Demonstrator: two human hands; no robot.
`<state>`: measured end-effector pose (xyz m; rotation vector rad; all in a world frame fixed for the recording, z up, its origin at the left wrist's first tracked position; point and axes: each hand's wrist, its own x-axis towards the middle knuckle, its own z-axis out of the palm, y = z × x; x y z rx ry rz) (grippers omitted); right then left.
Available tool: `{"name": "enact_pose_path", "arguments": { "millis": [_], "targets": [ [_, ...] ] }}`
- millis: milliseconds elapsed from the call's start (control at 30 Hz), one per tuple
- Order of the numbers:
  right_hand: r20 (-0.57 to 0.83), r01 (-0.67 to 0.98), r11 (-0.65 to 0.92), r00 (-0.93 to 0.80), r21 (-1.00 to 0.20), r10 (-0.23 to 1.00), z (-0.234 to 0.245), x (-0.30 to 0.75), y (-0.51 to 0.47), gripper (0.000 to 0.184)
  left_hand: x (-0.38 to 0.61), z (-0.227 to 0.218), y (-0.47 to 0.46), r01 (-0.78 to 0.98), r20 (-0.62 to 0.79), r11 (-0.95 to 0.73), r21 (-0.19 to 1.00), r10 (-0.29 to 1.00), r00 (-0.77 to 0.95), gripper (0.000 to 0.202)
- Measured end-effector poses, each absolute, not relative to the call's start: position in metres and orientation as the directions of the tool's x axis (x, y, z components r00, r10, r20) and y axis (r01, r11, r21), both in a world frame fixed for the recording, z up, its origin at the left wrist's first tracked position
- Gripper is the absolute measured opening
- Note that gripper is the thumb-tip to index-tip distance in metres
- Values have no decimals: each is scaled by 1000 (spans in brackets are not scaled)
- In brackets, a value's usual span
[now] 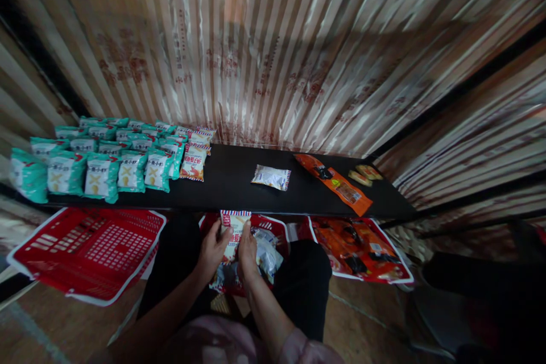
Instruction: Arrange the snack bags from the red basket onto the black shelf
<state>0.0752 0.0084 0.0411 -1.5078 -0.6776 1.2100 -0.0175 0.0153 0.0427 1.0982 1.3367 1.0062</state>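
Observation:
Between my two hands is a small snack bag [231, 239] with a striped top edge, held upright in front of the shelf's near edge. My left hand [213, 247] grips its left side, and my right hand [247, 250] closes on its right side. Below them a red basket [285, 233] holds several silvery snack bags [268, 256]. On the black shelf [232, 173] ahead, a single white snack bag [272, 177] lies flat. Matching striped bags [195, 160] stand to the left, at the end of the rows of teal snack bags [101, 173].
Orange packets [341, 185] and small yellowish packs [365, 174] lie on the shelf's right part. A red basket [91, 250] sits below left; another basket [407, 273] with orange packets is below right. A striped curtain [256, 57] hangs behind the shelf.

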Motion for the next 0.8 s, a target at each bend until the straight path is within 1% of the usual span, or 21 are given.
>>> {"name": "enact_pose_path", "arguments": {
  "millis": [167,300,400,500,567,700,800],
  "targets": [
    [-356,-204,-302,334,-931,873,42,72,10,68,-20,49,11,172,-219,222,960,975,-37,46],
    [-381,-219,-327,288,-919,879,50,70,10,69,-22,48,13,223,-180,187,957,982,-49,46],
    [-405,-214,-356,266,-910,875,57,68,10,70,-26,46,17,275,-189,200,941,980,-67,45],
    [-389,-203,-347,226,-915,893,60,67,8,69,-31,48,22,360,-215,228,905,974,-77,42],
    [-360,-154,-333,201,-930,911,60,68,6,67,-35,51,26,404,-224,240,883,971,-86,40],
    [-313,-33,-312,181,-949,932,58,72,3,60,-41,56,34,403,-260,266,876,963,-71,40],
    [-305,-67,-297,161,-952,939,58,72,2,57,-44,57,39,380,-278,274,884,960,-45,42]
  ]
}}
